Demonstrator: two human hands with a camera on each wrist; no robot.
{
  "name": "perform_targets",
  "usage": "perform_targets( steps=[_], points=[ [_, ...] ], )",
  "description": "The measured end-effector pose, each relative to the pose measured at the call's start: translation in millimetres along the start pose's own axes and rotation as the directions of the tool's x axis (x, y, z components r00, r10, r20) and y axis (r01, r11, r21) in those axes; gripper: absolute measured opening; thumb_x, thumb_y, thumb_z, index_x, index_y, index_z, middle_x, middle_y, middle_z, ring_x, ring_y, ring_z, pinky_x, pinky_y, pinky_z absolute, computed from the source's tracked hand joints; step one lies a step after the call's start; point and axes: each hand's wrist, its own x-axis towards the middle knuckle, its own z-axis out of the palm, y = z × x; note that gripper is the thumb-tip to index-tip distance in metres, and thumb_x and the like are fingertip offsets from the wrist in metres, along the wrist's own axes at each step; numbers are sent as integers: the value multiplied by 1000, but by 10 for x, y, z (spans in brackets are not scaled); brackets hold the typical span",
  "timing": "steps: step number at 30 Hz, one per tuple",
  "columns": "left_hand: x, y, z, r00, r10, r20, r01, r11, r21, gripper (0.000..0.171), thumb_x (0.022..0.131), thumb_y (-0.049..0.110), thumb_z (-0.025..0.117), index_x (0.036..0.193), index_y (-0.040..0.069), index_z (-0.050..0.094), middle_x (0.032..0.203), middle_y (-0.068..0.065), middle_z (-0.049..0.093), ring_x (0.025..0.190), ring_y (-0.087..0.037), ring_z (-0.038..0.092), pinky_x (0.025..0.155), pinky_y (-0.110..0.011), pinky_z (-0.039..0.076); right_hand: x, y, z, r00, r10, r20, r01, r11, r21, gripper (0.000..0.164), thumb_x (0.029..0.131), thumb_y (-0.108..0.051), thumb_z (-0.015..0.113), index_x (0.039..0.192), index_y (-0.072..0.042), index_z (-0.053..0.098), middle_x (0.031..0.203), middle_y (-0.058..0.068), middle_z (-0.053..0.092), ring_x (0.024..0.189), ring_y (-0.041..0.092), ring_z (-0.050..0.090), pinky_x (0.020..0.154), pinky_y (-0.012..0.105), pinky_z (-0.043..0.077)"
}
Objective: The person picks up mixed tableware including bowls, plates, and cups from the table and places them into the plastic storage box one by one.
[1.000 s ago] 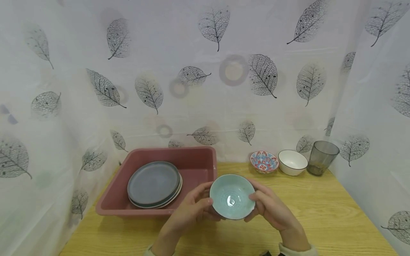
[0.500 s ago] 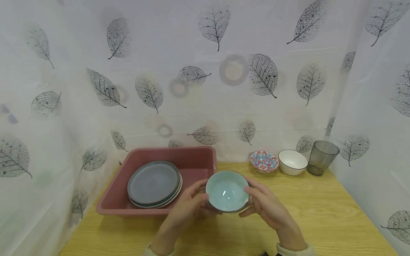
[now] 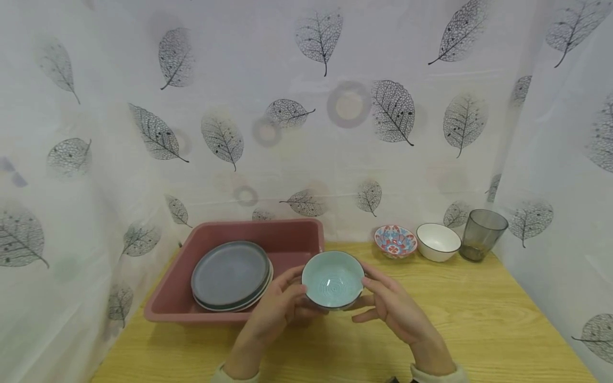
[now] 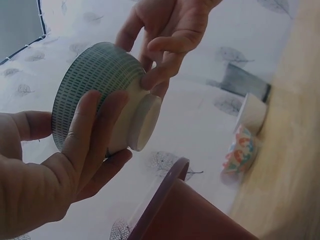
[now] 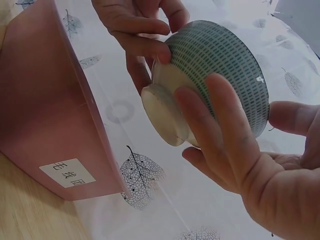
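Between both hands, raised above the table, is a bowl [image 3: 333, 276] with a pale turquoise inside and a dark rim. Its outside [image 4: 95, 75] carries rows of small green dashes, over a plain white base and foot. My left hand [image 3: 276, 306] holds it from the left, thumb at the rim and fingers spread under the wall. From the right, my right hand [image 3: 395, 303] holds it the same way, its thumb near the rim. In the right wrist view, a small pale chip mark shows near the rim. The bowl's open side tilts toward the head camera.
Left of the hands stands a reddish plastic tub [image 3: 316, 239] holding a stack of plates [image 3: 230, 274], a grey one on top. At the back right are a red-and-blue patterned bowl [image 3: 395, 241], a white bowl [image 3: 438, 242] and a smoky glass [image 3: 482, 235]. Leaf-printed curtains enclose the wooden table [image 3: 479, 319].
Both hands have carried the bowl a little left and away, up in the head view. It stays gripped at both sides; the tub and other dishes have not moved.
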Motion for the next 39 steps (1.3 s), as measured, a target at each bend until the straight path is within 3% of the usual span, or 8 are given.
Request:
perform_targets(
  steps=[7,14,17,21,25,28,34,39],
  points=[
    [41,36,16,997,5,-71,-5,1000,1,53,98,2,47,149,-3,34,143,-29,43,101,-23,67,86,-45,57,39,29,42,999,24,-41,-24,1000,-4,60,108,-21,37,158,-1,11,158,23,23,106,28,68,84,49,57],
    [91,86,19,993,-3,-115,9,999,48,56,97,6,51,150,1,34,144,-27,45,94,-25,71,82,-45,59,123,84,85,993,50,-108,-47,999,25,60,109,-27,36,159,-6,10,151,23,30,103,28,68,84,46,58],
    [123,88,12,989,19,-145,-7,997,83,55,97,7,52,150,1,35,143,-27,47,88,-21,71,70,-32,60,179,112,100,986,77,-151,-70,996,47,59,109,-30,36,160,-12,14,149,21,35,102,29,68,82,44,58],
    [188,80,-2,980,50,-191,-26,992,125,55,98,6,51,150,1,35,145,-25,46,85,-18,69,51,-18,47,235,157,103,980,89,-179,-80,995,56,58,108,-33,36,160,-18,16,152,23,34,103,33,68,82,43,58],
    [265,82,1,971,83,-225,-65,994,86,56,98,3,48,151,-1,30,151,-25,39,97,-24,69,68,-27,59,258,203,103,976,101,-191,-95,995,37,61,108,-32,38,161,-18,11,159,25,23,105,34,67,82,43,58],
    [313,98,22,961,120,-249,-111,993,49,54,99,1,46,150,-4,28,151,-28,37,104,-28,66,81,-37,59,268,236,118,972,108,-211,-107,994,13,63,107,-28,40,161,-15,9,160,27,20,104,34,68,82,43,58],
    [372,127,56,941,167,-294,-162,986,39,54,99,-2,46,149,-5,28,151,-27,37,108,-30,63,82,-38,59,300,316,195,959,114,-258,-135,989,-62,59,106,-23,44,159,-13,21,156,30,27,105,40,67,81,46,59],
    [395,132,43,924,162,-346,-148,987,67,55,97,-3,46,149,-7,27,150,-29,37,115,-36,60,82,-39,59,352,422,298,959,107,-262,-150,977,-151,61,102,-16,51,156,-3,25,153,33,30,92,36,70,72,43,60]
  ],
)
